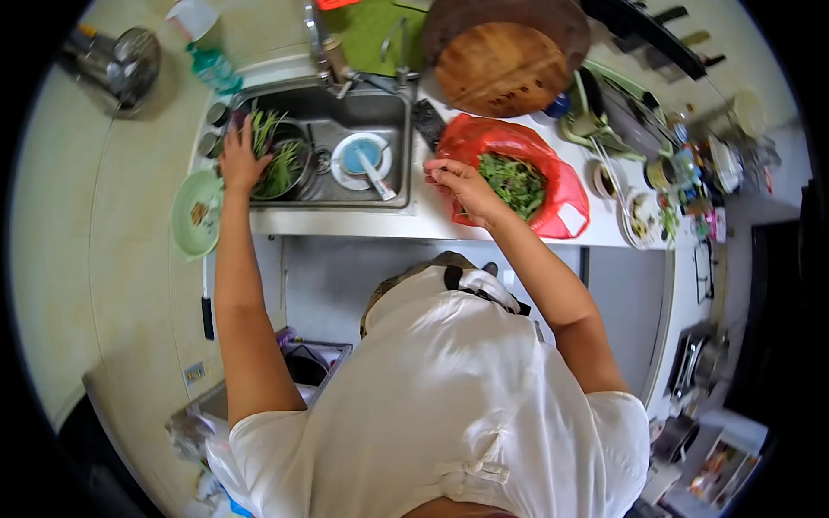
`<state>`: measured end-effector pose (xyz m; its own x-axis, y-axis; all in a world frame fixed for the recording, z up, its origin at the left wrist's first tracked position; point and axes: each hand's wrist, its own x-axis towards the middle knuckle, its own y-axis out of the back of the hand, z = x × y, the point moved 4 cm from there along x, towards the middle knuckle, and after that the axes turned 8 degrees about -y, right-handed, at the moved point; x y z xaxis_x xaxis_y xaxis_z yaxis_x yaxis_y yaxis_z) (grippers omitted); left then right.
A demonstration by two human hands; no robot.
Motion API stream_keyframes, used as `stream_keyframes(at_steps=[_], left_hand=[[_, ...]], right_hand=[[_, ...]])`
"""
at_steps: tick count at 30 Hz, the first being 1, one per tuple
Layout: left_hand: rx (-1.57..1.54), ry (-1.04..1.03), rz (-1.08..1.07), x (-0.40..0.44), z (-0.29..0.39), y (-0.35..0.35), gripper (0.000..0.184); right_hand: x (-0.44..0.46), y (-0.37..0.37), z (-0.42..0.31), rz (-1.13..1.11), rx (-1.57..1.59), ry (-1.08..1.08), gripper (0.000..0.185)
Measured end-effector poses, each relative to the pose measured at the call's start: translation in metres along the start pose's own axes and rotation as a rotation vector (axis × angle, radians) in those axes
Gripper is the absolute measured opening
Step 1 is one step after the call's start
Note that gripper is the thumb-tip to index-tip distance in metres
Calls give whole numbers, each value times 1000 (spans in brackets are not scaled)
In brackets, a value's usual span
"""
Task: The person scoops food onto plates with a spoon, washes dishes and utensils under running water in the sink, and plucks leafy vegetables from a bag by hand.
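Over the left side of the metal sink (345, 112), my left hand (241, 161) reaches with its fingers spread, touching or just beside long green leafy stems (279, 168) in a dark round pot. My right hand (459, 183) is at the left edge of a red plastic bag (566, 177), its fingers drawn together; whatever they may pinch is too small to make out. Green leaves (515, 183) fill the bag's opening. Between the hands, a white plate (376, 141) with a blue bowl and a white-handled utensil lies in the sink.
A pale green bowl (183, 216) holds brown scraps left of the sink. Behind are a green bottle (213, 69), the faucet (318, 43) and a round wooden board (498, 69). Bowls, a white plate (642, 216) and a dish rack stand at the right.
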<state>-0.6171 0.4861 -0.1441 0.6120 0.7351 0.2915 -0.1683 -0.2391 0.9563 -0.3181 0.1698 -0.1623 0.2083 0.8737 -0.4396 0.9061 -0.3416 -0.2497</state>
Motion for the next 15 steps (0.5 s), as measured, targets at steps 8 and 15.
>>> stream_keyframes(at_steps=[8,15], left_hand=[[-229,-261,81,9,108,-43,35],[-826,-1045,129,-48,376,26,20]], right_hand=[[-16,178,55,736,-643,13,24],[5,230,19,734,-980,39,31]])
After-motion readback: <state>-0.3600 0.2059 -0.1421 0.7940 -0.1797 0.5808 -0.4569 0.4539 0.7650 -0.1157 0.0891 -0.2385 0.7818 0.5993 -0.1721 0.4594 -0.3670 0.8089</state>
